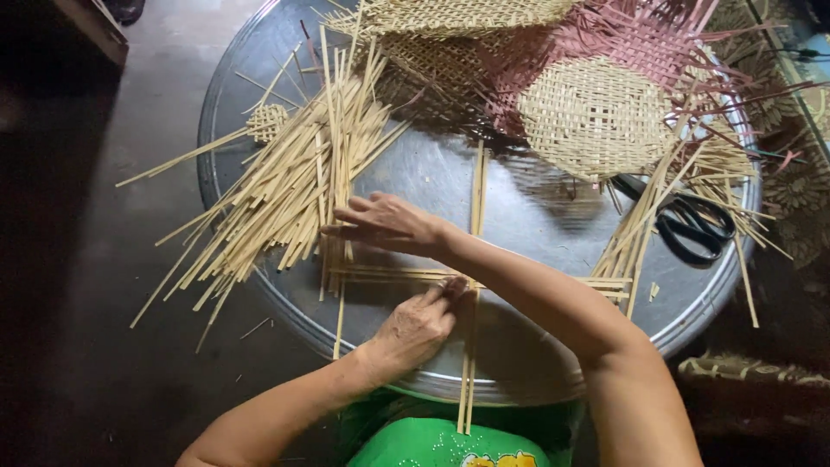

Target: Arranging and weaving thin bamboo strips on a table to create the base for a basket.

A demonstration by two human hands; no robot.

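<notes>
Green cloth (432, 443) w/ yellow print sits at bottom edge, closest to lens, just under rim of a big round metal tray (536, 207) that serves as work surface.

Far left: dark floor (95, 285). Then loose bundle of pale bamboo strips (277, 190), fanned diagonally, ends hanging off tray's left rim. Small woven start piece (268, 121) lies at top of that bundle.

Left hand (415, 329) comes up from lower left, palm down on tray, fingers together, tips pressing the spot where crossed strips (406, 274) meet. Looks like a pinch/press on the strips, not a full grasp. These strips lie flat near tray's front centre: a few horiz. ones running L–R, crossed by a pair of long vert. strips (476, 195) going from mid-tray down past front rim.

Right hand (385, 223) reaches across from right, forearm passing over the left hand. Fingers spread & extended, pointing left, tips at edge of loose bundle; palm down, not closed on anything I can make out.

Centre-top: flat woven mats, natural colour (458, 17). Right of centre: round woven disc (592, 117) on top of pink-dyed woven piece (640, 39) w/ loose pink ends. Further right: black-handled scissors (692, 225) lying flat, beside another small bunch of strips (635, 233).
</notes>
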